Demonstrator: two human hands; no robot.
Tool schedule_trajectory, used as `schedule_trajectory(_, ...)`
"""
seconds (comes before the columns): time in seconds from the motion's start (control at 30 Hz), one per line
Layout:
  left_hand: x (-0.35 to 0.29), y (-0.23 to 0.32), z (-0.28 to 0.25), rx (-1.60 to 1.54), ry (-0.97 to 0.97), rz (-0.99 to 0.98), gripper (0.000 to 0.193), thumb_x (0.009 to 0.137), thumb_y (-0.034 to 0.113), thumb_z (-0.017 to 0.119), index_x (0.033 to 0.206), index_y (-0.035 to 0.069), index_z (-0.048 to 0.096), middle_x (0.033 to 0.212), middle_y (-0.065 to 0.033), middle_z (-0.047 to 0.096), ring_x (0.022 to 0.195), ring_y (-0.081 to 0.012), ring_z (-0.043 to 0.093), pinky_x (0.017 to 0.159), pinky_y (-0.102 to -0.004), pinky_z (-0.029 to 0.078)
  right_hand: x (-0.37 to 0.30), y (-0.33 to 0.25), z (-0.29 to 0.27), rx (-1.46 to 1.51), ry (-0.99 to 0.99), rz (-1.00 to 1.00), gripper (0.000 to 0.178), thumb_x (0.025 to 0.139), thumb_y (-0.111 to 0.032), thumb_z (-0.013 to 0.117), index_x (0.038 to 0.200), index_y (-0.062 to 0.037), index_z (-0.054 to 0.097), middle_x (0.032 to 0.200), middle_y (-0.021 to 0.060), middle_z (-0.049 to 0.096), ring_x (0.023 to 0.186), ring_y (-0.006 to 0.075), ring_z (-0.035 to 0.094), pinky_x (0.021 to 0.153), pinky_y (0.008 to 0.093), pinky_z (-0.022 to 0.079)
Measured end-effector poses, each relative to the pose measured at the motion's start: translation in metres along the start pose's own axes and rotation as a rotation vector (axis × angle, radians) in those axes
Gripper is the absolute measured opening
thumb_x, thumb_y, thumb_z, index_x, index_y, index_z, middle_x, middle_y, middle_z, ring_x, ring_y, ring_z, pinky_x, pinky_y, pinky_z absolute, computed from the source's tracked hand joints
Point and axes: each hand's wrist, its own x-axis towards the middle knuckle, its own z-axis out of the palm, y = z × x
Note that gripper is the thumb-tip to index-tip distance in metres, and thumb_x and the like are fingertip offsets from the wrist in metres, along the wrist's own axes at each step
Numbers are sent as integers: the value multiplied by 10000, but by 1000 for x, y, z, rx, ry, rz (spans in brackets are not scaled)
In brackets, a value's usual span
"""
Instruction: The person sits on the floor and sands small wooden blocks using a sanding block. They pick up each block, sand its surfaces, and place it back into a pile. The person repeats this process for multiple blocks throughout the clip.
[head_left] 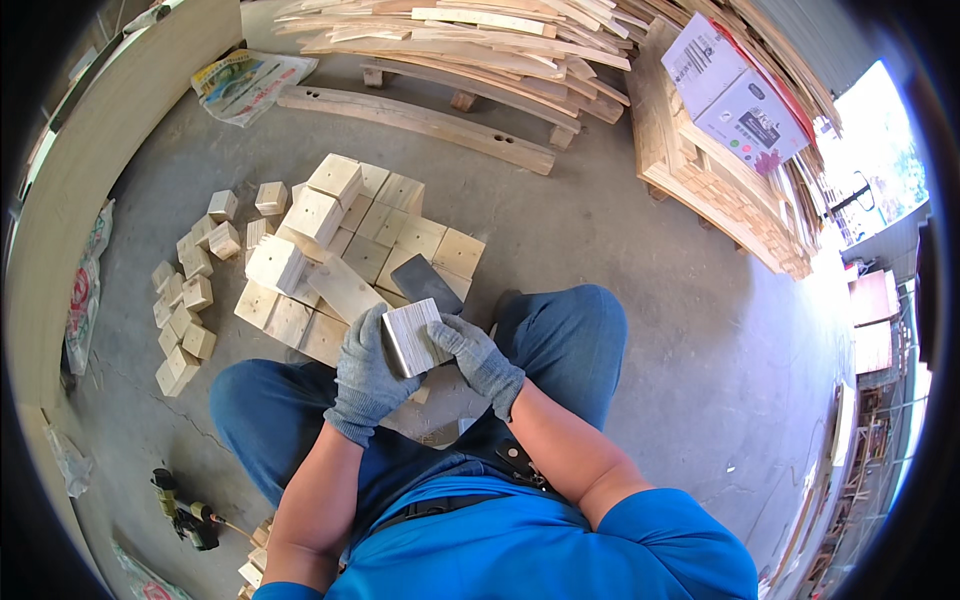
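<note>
A square wooden block (412,334) with streaked grain is held tilted in front of my lap, between both hands. My left hand (362,375), in a grey knit glove, grips its left side. My right hand (478,360), gloved likewise, has thumb and fingers closed on its right side. Just beyond lies a pile of similar pale blocks (418,238), packed side by side, with several stacked higher at the left. On that pile rest a flat pale wood piece (343,288) and a dark grey flat slab (430,281), whose kind I cannot make out.
Loose blocks (197,292) lie scattered on the floor to the left. A dark tool with a thin yellow hose (182,512) sits at lower left. Wood strips (480,40) are piled at the back, behind a long beam (420,126). A carton (735,95) tops stacked timber at right.
</note>
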Motion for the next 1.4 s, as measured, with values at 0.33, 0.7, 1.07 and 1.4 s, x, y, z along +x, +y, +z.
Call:
schedule_trajectory(0.33,0,2,4,-11,-35,-70,1146,617,278,982,1560,11,389,1447,-263,525,1329,-448,561,1142,-503,492,6,9,-9,11,4,8,573,1089,-430,666,1436,24,626,1283,74,708,1143,130,658,1037,295,513)
schedule_trajectory(0.7,4,8,-1,-30,-52,-90,1016,662,349,936,1497,8,468,1403,-263,581,1290,-458,591,1126,-512,489,9,25,-14,138,76,23,455,1095,-354,661,1361,15,675,1226,71,736,1095,132,687,995,290,536)
schedule_trajectory(1.07,3,4,0,-12,-57,-74,1068,660,359,945,1526,-12,442,1431,-270,561,1316,-443,586,1143,-508,483,10,27,-14,131,77,34,439,1101,-347,654,1357,9,676,1197,64,737,1058,135,698,968,291,551)
schedule_trajectory(1.4,4,7,-2,-1,-87,-116,1077,638,349,957,1517,3,440,1440,-267,543,1321,-455,570,1153,-513,477,10,26,-13,63,94,19,471,1078,-373,678,1342,17,685,1182,67,735,1041,129,679,954,287,534)
